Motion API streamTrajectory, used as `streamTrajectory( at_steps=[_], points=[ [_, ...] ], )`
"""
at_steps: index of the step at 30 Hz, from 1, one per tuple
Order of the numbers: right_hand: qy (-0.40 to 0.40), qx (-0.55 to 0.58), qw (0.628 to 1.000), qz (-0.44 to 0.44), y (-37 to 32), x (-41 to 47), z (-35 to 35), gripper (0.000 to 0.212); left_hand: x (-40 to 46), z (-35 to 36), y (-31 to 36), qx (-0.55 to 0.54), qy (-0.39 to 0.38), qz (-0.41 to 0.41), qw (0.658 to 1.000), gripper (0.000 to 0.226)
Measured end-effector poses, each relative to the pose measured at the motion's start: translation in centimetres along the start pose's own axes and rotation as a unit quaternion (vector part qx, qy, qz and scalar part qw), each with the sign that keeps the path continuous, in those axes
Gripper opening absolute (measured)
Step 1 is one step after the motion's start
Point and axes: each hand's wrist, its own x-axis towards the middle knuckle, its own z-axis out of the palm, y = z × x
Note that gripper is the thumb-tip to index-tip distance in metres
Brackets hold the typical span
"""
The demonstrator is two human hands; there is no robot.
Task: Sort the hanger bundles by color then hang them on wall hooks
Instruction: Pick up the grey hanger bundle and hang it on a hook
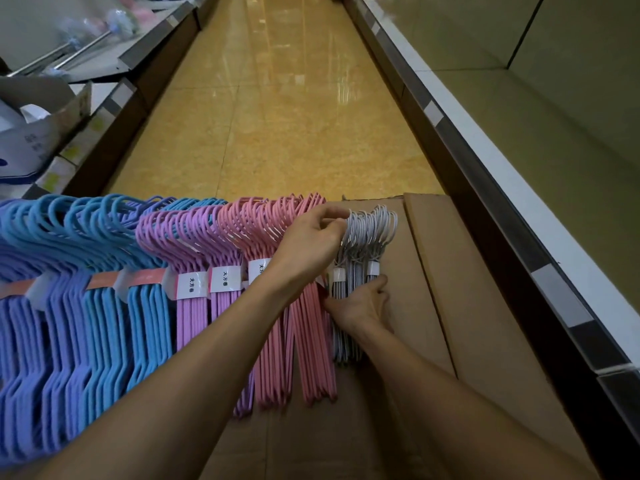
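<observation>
Hanger bundles on cardboard box [485, 306]: blue [104, 306], purple [194, 306], pink [311, 341], grey [349, 306]. Left hand [311, 244] pinches grey hooks. Right hand [360, 306] grasps grey bundles.

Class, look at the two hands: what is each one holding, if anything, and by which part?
The left hand grips the hook end of the grey hanger bundles; the right hand rests on their shafts below the white labels.

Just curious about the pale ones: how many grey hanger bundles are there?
2, side by side at the row's right end on the cardboard: left grey bundle, right grey bundle. Hands may hide more.
</observation>
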Motion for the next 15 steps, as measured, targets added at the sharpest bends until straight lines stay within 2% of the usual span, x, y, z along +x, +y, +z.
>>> streamTrajectory(
  at_steps=[4,11,15],
  points=[
    [-0.007,-0.065,0.998,0.0,-0.4,0.3,-0.6,0.119,-0.1,-0.7,0.0,-0.008,-0.005,-0.01,1.0,0.021],
    [0.038,-0.129,0.991,-0.025,1.0,1.0,-3.4,0.091,-0.2,-0.2,0.9,-0.036,-0.036,-0.009,0.999,0.014],
    [0.063,-0.167,0.983,-0.048,1.5,1.4,-4.3,0.083,-0.5,0.4,1.0,-0.027,-0.049,-0.012,0.998,0.018]
  ],
)
